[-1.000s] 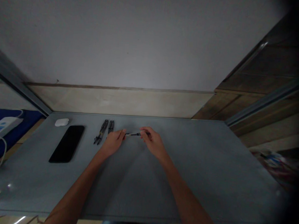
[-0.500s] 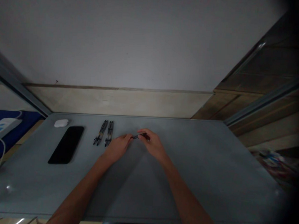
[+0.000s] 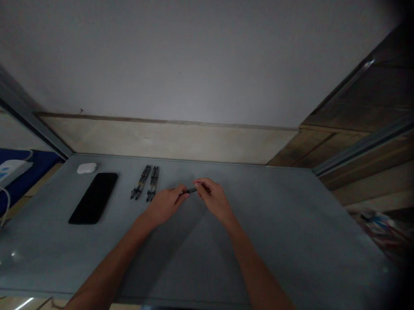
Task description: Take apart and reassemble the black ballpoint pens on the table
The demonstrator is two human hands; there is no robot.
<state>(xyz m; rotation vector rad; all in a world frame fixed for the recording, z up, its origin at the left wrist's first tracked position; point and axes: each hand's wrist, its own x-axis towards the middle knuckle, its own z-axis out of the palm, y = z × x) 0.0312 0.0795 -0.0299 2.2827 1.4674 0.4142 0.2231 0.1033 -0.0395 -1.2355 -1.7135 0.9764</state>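
Between my two hands is a thin dark pen point(image 3: 191, 190), lying roughly crosswise above the grey table. My left hand point(image 3: 165, 203) pinches its left end between thumb and fingers. The fingers of my right hand point(image 3: 213, 197) are closed on its right end, which they partly hide. To the left of my left hand, several similar dark pens lie in two groups: a left group point(image 3: 140, 182) and a right group point(image 3: 152, 183), close beside each other and slanting away from me.
A black phone point(image 3: 94, 198) lies on the grey table point(image 3: 285, 242) left of the pens, with a white earbud case point(image 3: 87, 168) behind it. A white power strip point(image 3: 1, 176) is off the table's left side. Behind the table rises a wall point(image 3: 180, 142).
My right fingers have closed in on the pen's right end, and more of its middle now shows between the hands. The whole view has shifted slightly.
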